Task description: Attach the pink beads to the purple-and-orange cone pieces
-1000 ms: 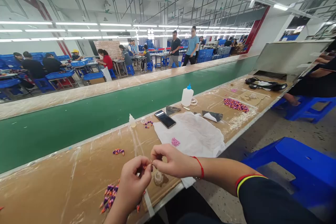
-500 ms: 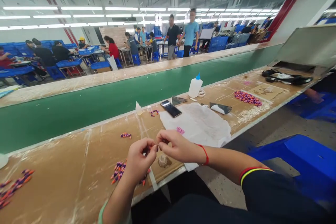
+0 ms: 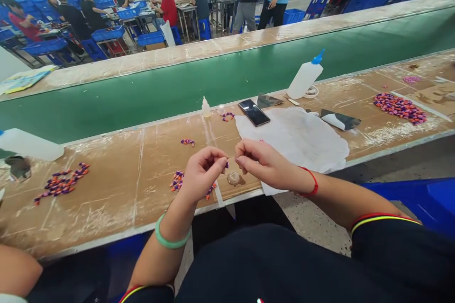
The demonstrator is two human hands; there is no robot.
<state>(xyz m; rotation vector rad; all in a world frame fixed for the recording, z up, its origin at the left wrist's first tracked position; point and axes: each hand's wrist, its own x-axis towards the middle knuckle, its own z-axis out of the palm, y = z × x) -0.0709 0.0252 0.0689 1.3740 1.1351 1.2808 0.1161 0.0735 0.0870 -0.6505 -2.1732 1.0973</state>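
My left hand (image 3: 203,170) is closed in a pinch on a small purple piece (image 3: 226,164) at its fingertips. Just across from it, my right hand (image 3: 261,162) is also pinched, and whatever is at its fingertips is too small to make out. A narrow gap separates the two hands above the bench. Below that gap sits a small clear round dish (image 3: 233,178) on cardboard. Behind my left hand lies a pile of purple and orange pieces (image 3: 177,181), partly covered by the wrist. White paper (image 3: 302,139) spreads out beyond my right hand.
A phone (image 3: 254,112) and a small dropper bottle (image 3: 205,107) stand farther back. A large blue-capped bottle (image 3: 304,80) leans at the right; another white bottle (image 3: 33,145) is at far left. More coloured piles (image 3: 400,108) lie about. A green belt (image 3: 159,85) runs behind.
My hands have moved apart; their fingertips were together before. The camera view has tilted down, bringing the left bottle and another person's arm into sight.
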